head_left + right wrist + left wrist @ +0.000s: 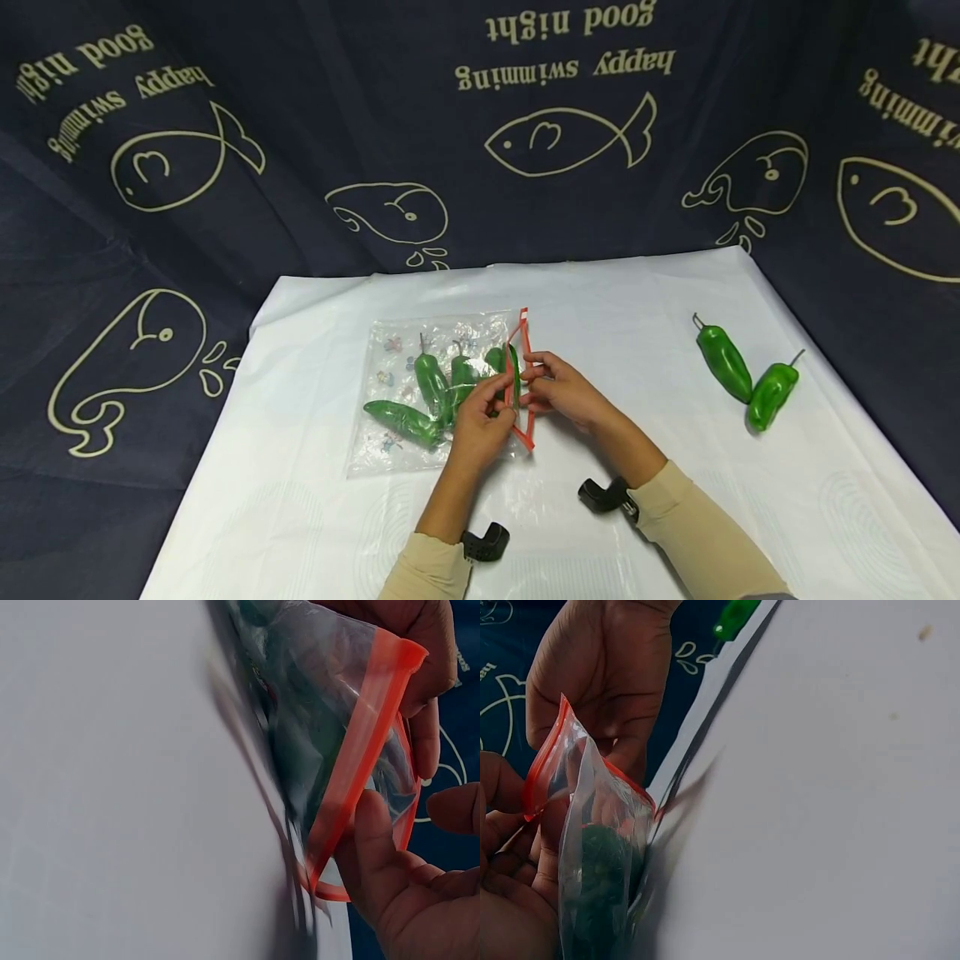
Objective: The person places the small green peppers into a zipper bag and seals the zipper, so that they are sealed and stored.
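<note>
A clear zip bag with a red-edged mouth lies on the table, its mouth towards the right and spread apart. Several green peppers show through the plastic, and another patch of green sits just inside the mouth, between the hands. My left hand holds the near side of the bag by the red edge. My right hand has its thumb and fingers at the opposite side of the mouth, gripping the red edge. Part of its fingers shows through the plastic in the left wrist view.
Two more green peppers, one long and one shorter, lie close together on the right of the white-covered table. A dark blue cloth printed with fish and whales hangs behind and along both sides.
</note>
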`<state>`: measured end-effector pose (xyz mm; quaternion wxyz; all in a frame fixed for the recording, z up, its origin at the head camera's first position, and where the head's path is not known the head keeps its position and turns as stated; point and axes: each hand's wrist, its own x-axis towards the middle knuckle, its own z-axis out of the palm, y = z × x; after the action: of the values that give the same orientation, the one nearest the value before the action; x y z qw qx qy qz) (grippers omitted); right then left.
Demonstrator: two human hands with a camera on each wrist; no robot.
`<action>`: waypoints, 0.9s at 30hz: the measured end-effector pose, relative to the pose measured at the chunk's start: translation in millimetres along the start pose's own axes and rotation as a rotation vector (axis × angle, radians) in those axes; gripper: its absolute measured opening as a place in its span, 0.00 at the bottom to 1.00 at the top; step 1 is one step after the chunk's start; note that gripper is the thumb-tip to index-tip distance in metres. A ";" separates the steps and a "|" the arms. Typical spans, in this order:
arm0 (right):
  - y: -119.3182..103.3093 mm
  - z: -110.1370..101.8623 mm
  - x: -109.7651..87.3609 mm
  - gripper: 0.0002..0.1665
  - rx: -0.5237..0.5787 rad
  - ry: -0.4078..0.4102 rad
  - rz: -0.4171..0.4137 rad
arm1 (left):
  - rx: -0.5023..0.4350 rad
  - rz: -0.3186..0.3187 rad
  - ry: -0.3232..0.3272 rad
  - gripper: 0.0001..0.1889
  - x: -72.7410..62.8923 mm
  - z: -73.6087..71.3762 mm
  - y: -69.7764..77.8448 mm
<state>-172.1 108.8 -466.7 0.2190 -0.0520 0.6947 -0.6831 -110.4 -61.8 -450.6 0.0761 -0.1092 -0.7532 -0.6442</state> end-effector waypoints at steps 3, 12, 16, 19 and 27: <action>1.0 0.8 0.8 0.35 0.017 -0.004 0.000 | 0.002 0.002 0.001 0.27 -0.3 -0.1 -0.2; 1.9 7.1 1.6 0.32 0.073 -0.004 -0.003 | 0.019 -0.002 -0.013 0.27 -0.4 0.0 -2.6; 2.8 9.5 2.7 0.32 0.073 0.003 -0.008 | 0.023 -0.011 -0.008 0.28 1.8 3.3 -22.5; 2.7 10.7 3.5 0.34 0.077 0.006 -0.009 | 0.020 -0.022 0.000 0.29 3.8 4.9 -38.6; 1.2 12.9 1.0 0.40 0.119 0.008 0.002 | 0.002 0.002 0.008 0.30 4.6 4.2 -43.5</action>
<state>-167.8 96.5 -467.7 0.2197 -0.0353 0.6539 -0.7231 -126.1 -63.7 -491.6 0.0800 -0.1074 -0.7536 -0.6436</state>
